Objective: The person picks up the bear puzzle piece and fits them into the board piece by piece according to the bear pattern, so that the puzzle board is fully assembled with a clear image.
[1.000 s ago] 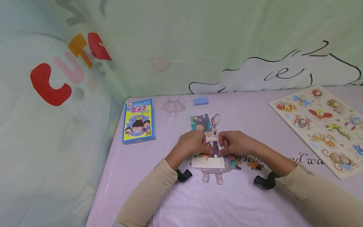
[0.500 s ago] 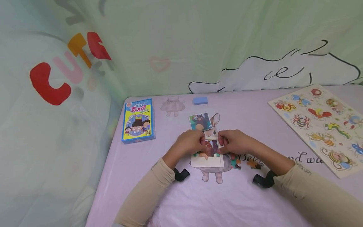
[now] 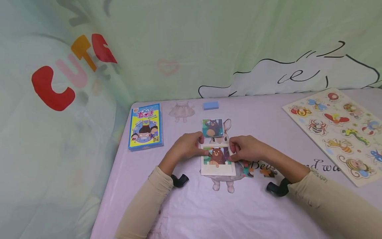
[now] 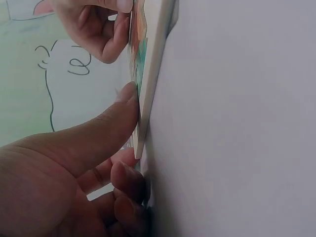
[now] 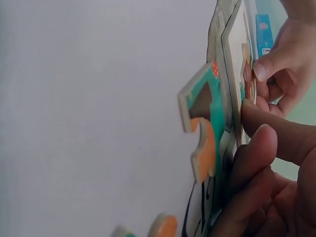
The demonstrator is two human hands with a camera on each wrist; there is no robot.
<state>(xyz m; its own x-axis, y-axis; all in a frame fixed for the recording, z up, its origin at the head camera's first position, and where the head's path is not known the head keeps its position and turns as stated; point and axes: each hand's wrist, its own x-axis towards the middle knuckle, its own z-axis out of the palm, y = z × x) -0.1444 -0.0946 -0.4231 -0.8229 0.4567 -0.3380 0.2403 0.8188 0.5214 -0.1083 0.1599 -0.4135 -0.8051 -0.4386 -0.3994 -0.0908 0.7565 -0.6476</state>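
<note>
A white-bordered jigsaw puzzle board (image 3: 218, 170) with a brown bear picture lies in the middle of the table. At its left edge is my left hand (image 3: 187, 145), thumb on the board's face and curled fingers by the rim. The index fingertip is close to the lower left corner of a bear picture card (image 3: 212, 128), just above the board. From the right, my right hand (image 3: 247, 147) holds the board's edge, its thumb on the picture and its other fingers curled beside it. Loose puzzle pieces (image 5: 202, 113) lie near the right hand.
A blue and yellow box (image 3: 145, 127) stands at the left, and a small blue block (image 3: 211, 106) at the back. To the right lies a wooden insect puzzle board (image 3: 337, 132). Curtains (image 3: 179, 49) rise behind the table. Dark curved pieces (image 3: 278, 188) show below both wrists.
My left hand has drawn back to the left, uncovering more of the bear puzzle. The bear card above has turned from tilted to nearly straight. My right hand stays almost in place.
</note>
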